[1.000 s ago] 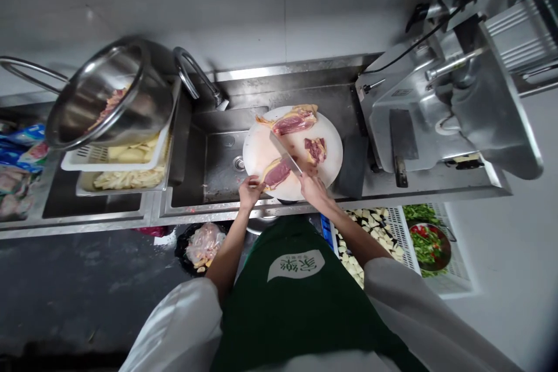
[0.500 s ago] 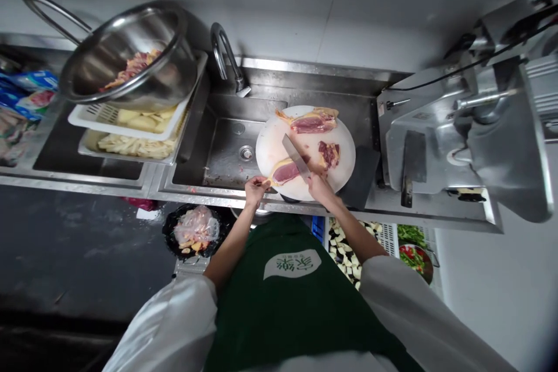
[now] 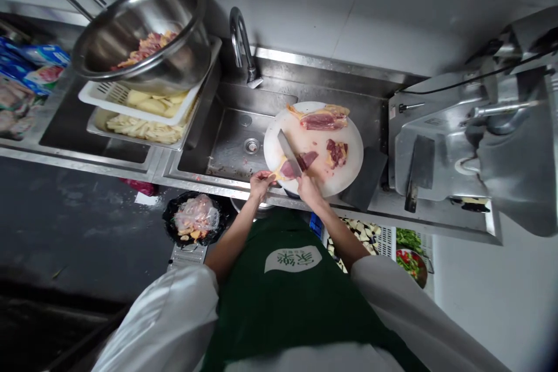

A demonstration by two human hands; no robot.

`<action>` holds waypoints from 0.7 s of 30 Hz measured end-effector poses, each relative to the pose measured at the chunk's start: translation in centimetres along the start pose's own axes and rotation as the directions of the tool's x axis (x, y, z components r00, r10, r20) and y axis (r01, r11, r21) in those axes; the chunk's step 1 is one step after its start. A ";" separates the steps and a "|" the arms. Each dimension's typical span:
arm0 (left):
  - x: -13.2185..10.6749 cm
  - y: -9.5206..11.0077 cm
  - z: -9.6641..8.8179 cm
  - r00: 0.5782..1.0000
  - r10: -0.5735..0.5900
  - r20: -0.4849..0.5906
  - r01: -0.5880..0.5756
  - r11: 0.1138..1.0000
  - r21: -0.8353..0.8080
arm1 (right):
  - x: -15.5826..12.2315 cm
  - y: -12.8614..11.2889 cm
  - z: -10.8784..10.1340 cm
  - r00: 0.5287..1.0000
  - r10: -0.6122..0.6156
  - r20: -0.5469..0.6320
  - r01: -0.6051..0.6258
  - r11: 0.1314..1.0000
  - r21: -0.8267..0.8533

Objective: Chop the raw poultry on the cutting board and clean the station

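Meat piece [image 3: 305, 160] lies on the near edge of the round cutting board [image 3: 351, 171], right between my hands. My left hand [image 3: 260, 182] pinches its yellowish end. My right hand [image 3: 307, 189] is closed around the knife [image 3: 288, 153], whose blade crosses the meat just ahead.

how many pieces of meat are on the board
3: a far piece at the board's back edge, a right piece, and a near piece under the knife, held by the left hand.
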State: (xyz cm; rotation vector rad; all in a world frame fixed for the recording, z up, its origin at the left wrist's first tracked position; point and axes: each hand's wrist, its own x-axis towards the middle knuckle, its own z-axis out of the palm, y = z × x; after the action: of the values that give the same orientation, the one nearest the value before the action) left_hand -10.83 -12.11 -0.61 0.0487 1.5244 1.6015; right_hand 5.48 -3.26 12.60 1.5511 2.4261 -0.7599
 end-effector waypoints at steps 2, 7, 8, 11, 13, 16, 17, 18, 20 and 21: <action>0.1 0.1 0.1 1.000 0.017 0.001 -0.017 0.999 0.047 | 0.9 0.4 1.0 0.991 -0.005 0.132 0.006 1.000 -0.014; -0.5 1.1 0.7 0.947 0.307 0.094 -0.314 0.818 0.482 | 2.6 0.3 1.2 0.988 -0.002 0.152 0.005 1.000 -0.024; -0.7 1.3 1.1 0.900 0.403 0.165 -0.418 0.692 0.588 | 2.8 0.1 1.2 0.989 0.001 0.149 0.002 1.000 -0.021; -1.0 1.7 2.6 0.759 0.483 0.436 -0.617 0.319 0.720 | 2.2 0.5 1.3 0.990 -0.012 0.138 0.013 1.000 -0.010; -1.0 1.6 3.5 0.729 0.441 0.523 -0.654 0.226 0.721 | 0.6 1.7 1.4 0.989 -0.027 0.148 0.029 1.000 -0.010; -0.6 1.4 4.0 0.716 0.459 0.526 -0.664 0.216 0.716 | -2.5 3.9 1.5 0.977 0.013 0.211 -0.004 0.999 -0.042; -0.5 1.4 4.0 0.711 0.465 0.527 -0.670 0.222 0.708 | -3.3 4.3 1.5 0.973 0.036 0.229 -0.024 0.998 -0.056; -0.4 1.4 3.9 0.708 0.465 0.531 -0.676 0.228 0.701 | -3.6 4.3 1.6 0.970 0.053 0.239 -0.038 0.997 -0.066; -0.3 1.4 3.7 0.711 0.448 0.542 -0.679 0.236 0.695 | -3.0 3.4 1.9 0.974 0.040 0.225 -0.028 0.998 -0.055; -0.3 1.5 3.7 0.714 0.432 0.551 -0.680 0.238 0.694 | -2.2 2.4 2.0 0.979 0.020 0.205 -0.013 0.999 -0.036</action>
State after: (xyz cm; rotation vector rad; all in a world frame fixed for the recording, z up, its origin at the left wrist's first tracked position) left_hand -9.35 -9.19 1.63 1.5261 2.0938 0.9902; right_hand 8.34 -5.19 10.92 1.4035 2.2628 -0.8264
